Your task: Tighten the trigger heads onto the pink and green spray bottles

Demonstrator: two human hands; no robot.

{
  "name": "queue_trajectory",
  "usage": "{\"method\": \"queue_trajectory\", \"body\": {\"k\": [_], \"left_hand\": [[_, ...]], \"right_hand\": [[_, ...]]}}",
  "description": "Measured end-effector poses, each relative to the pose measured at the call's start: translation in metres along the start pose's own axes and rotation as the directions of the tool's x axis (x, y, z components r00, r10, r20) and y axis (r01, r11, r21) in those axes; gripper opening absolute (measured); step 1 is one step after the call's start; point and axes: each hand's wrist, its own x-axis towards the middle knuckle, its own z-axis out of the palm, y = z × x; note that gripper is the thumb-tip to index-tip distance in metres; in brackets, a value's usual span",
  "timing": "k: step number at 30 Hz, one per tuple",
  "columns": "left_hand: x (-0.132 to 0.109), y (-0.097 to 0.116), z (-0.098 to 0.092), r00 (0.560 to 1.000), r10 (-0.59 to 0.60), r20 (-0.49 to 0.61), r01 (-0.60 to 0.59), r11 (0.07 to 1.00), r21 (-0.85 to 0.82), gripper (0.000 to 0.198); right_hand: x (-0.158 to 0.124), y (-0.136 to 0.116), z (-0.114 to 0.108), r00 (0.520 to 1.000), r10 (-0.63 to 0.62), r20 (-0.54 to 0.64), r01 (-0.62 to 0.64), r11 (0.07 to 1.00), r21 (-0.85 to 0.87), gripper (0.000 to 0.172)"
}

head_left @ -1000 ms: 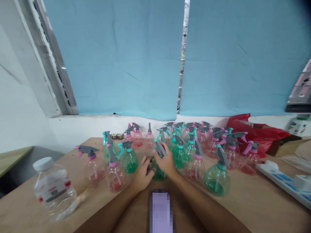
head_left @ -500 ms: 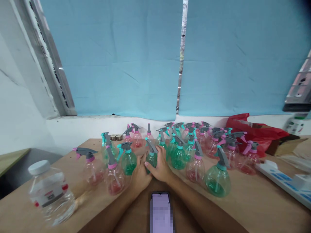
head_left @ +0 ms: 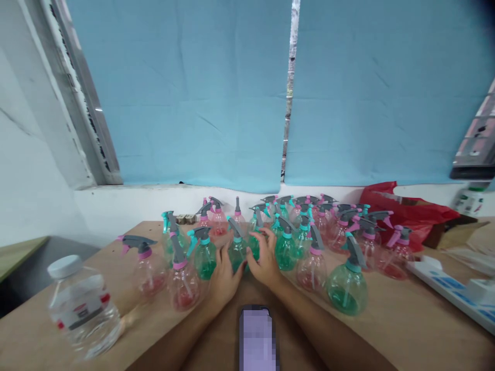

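1. While the left hand [head_left: 225, 275] curves along the left side of the green spray bottle [head_left: 236, 253], whether it grips cannot be told; the right hand [head_left: 266, 260] is loosely spread at the other side, fingers raised.
2. Between them, just beyond the thumbs, that bottle stands upright, its lever sloping down rightward; the left hand looks nearer.
3. Compared with half a second ago, the right hand has opened away from it.
4. Nearer the person lies a phone [head_left: 256, 337]; a pink-collared bottle [head_left: 184, 288] stands farther left.
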Motion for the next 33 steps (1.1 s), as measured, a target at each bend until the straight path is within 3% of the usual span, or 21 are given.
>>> {"method": "queue_trajectory", "body": {"k": [5,11,15,18,23,28,33], "left_hand": [[-0.005,0.0,0.003,0.999,-0.033,0.038,0.032,0.999,0.032,0.067],[-0.008,0.005,0.001,0.998,-0.042,0.056,0.04,0.998,0.044,0.066],[-0.007,0.013,-0.005,0.992,0.093,0.083,-0.1,0.992,0.079,0.048],[-0.005,0.019,-0.011,0.954,0.228,0.195,-0.254,0.96,0.117,0.038],[-0.002,0.021,-0.016,0.892,0.295,0.343,-0.35,0.931,0.108,0.05],[-0.004,0.014,-0.012,0.887,0.205,0.414,-0.297,0.94,0.169,0.062],[-0.005,0.011,-0.009,0.885,0.225,0.408,-0.323,0.927,0.19,0.062]], "right_hand": [[-0.001,0.01,0.003,0.999,0.039,-0.001,-0.039,0.994,-0.102,0.061],[-0.002,0.02,0.007,0.995,0.08,0.06,-0.075,0.993,-0.094,0.067],[-0.004,0.031,0.011,0.987,0.116,0.113,-0.106,0.99,-0.093,0.07],[-0.005,0.039,0.014,0.974,0.156,0.164,-0.143,0.986,-0.089,0.075],[-0.004,0.046,0.012,0.963,0.179,0.202,-0.165,0.983,-0.086,0.075],[-0.004,0.045,0.009,0.967,0.161,0.195,-0.144,0.985,-0.096,0.075],[-0.004,0.042,0.01,0.969,0.171,0.176,-0.143,0.976,-0.163,0.064]]}}
